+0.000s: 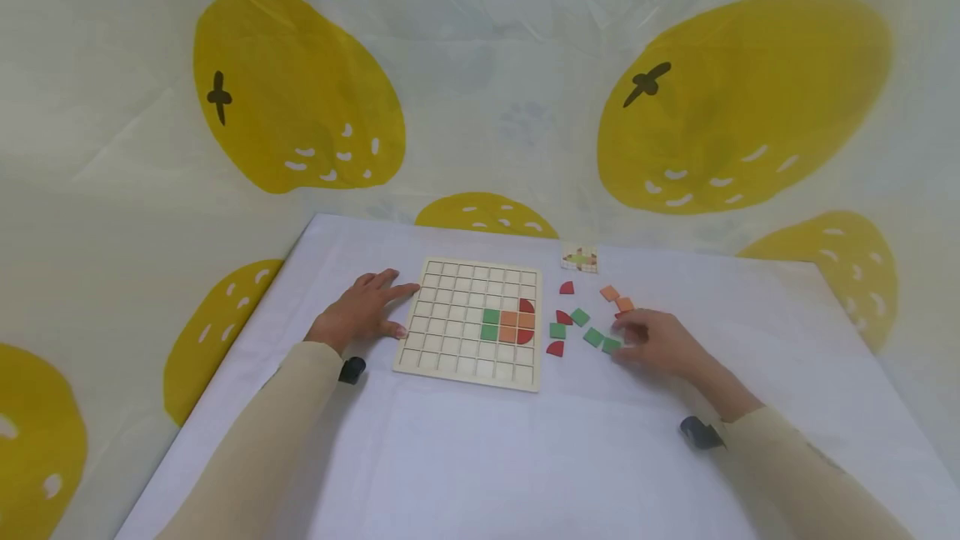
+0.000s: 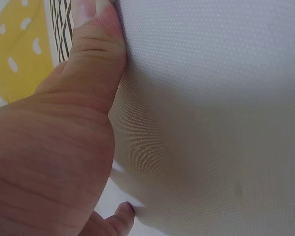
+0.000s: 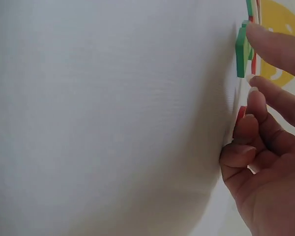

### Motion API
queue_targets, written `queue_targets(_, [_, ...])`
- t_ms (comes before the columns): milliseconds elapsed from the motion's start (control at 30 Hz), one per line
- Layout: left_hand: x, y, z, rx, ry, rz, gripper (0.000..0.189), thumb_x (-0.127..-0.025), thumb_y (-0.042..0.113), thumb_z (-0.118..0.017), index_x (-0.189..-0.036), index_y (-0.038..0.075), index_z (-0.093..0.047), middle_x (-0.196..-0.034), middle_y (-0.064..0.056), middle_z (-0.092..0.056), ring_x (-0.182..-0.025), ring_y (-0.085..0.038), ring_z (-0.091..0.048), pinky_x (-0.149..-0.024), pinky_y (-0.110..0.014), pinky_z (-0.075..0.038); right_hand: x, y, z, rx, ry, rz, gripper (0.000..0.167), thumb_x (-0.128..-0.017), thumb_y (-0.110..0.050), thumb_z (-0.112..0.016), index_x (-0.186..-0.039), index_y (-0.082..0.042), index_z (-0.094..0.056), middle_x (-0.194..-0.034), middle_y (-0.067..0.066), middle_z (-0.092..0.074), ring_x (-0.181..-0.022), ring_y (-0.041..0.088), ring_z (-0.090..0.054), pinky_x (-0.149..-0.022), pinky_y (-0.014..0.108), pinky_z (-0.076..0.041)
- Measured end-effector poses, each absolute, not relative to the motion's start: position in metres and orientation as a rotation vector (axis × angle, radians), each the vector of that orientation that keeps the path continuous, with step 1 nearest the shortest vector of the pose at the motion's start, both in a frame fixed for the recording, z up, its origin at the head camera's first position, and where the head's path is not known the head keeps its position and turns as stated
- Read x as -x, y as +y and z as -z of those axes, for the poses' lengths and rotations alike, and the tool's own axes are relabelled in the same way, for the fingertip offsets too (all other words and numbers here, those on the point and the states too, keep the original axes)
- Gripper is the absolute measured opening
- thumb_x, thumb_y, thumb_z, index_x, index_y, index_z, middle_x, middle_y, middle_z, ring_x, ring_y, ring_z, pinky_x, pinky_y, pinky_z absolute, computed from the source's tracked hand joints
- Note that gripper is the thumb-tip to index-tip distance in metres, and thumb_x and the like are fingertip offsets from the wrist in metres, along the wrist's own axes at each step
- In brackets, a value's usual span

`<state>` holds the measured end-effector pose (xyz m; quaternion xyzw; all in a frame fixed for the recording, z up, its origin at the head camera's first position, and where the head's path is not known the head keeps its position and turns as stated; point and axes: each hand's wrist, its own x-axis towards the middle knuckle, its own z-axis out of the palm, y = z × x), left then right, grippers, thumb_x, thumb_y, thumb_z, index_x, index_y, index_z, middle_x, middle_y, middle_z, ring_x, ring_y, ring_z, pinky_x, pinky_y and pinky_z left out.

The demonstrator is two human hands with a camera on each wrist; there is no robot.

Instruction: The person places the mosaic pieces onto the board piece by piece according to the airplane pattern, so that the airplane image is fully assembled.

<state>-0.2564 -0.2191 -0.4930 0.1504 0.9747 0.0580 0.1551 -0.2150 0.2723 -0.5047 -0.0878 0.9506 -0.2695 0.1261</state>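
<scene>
My left hand (image 1: 358, 311) rests by the left edge of a wooden grid board (image 1: 442, 357), fingers spread, index finger and thumb at its rim. Several green, orange and red pieces fill cells on the board's right side. My right hand (image 1: 660, 342) is at the loose pieces, lower fingers curled. Its thumb touches a green square tile (image 3: 241, 53). The index fingertip is at the tile's other end; whether it pinches is unclear. A red piece (image 3: 241, 113) shows beside the curled fingers, partly hidden. In the left wrist view the left thumb (image 2: 96, 64) covers much of the board.
Loose green squares (image 1: 580, 317), red quarter-rounds (image 1: 555, 348) and orange squares (image 1: 610, 293) lie right of the board. A small patterned picture card (image 1: 580, 257) is at the table's back edge. A white cloth covers the table (image 1: 480, 457); a lemon-patterned curtain (image 1: 495, 123) hangs behind.
</scene>
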Motion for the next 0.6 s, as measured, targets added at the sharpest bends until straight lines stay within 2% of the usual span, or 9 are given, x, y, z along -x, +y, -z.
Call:
queue_targets(100, [0.2572, -0.2191, 0.4936, -0.432, 2.793, -0.165, 0.09, -0.086, 0.05, -0.079, -0.163, 0.037, -0.034, -0.174, -0.014, -0.021, -0.156, -0.046, -0.027, -0.125, -0.06, -0.034, 0.2129, 0.2717, 0.5037, 0.252, 2.752, 0.75, 0.044, -0.084, -0.028, -0.088, -0.12, -0.01, -0.072, -0.099, 0.005, -0.065, -0.095, 0.022, -0.056, -0.078, 0.031, -0.053])
queue_targets(333, [0.2574, -0.2188, 0.4944, -0.4, 2.78, -0.187, 0.09, -0.086, 0.05, -0.079, -0.163, 0.038, -0.034, -0.175, -0.012, -0.02, -0.157, -0.045, -0.025, -0.125, -0.061, -0.033, 0.214, 0.2683, 0.5021, 0.274, 2.758, 0.688, 0.026, -0.088, -0.022, -0.083, -0.109, -0.01, -0.075, -0.08, 0.002, -0.06, -0.083, 0.019, -0.055, -0.07, 0.03, -0.048])
queue_targets(600, [0.2557, -0.2191, 0.4935, -0.411, 2.798, -0.167, 0.09, -0.086, 0.05, -0.079, -0.163, 0.038, -0.034, -0.175, -0.012, -0.02, -0.156, -0.045, -0.025, -0.125, -0.061, -0.033, 0.2128, 0.2683, 0.5045, 0.306, 2.759, 0.653, 0.025, -0.089, -0.023, -0.082, -0.11, -0.01, -0.076, -0.078, 0.0, -0.062, -0.081, 0.017, -0.056, -0.071, 0.03, -0.049])
